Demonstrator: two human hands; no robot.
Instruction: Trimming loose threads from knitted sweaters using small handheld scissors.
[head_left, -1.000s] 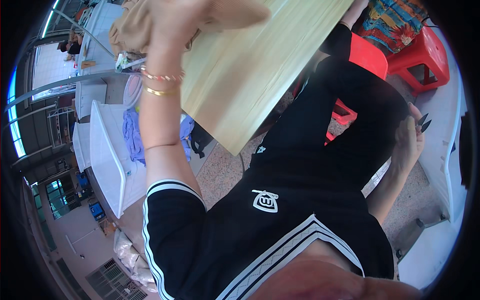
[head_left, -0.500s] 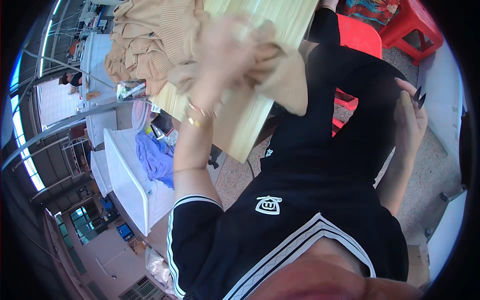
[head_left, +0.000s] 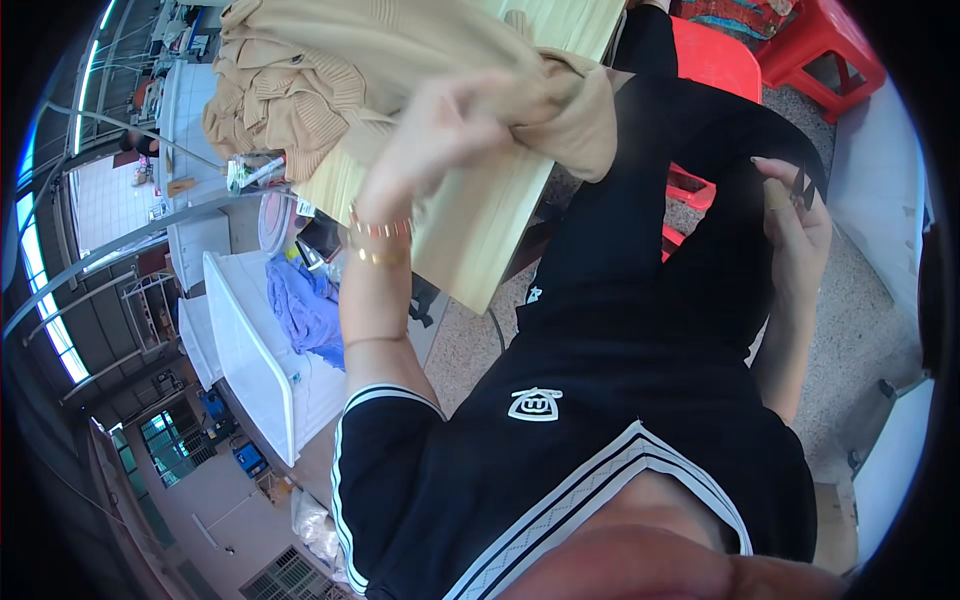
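Observation:
A beige knitted sweater (head_left: 430, 45) lies on the light wooden tabletop (head_left: 465, 245), with ribbed parts bunched to the left and one end hanging over the table's right edge near my lap. Over this cloth is my left hand (head_left: 440, 130), bent at the wrist; motion smears its fingers, so its grip on the cloth is unclear. My right hand (head_left: 800, 225) rests by my right thigh, closed on small dark thread snips (head_left: 803, 188) whose pointed blades stick out past the fingers.
Left of the table stands a white tray-like surface (head_left: 265, 350) with a purple cloth (head_left: 303, 310) on it. A phone (head_left: 320, 240) lies near the table corner. Red plastic stools (head_left: 825, 60) stand at the upper right. A person (head_left: 145, 145) is far off at the left.
The sweater has been spread and turned, showing a smooth stretch across the table's far side. My left hand has shifted slightly down and left. My right hand has moved slightly left.

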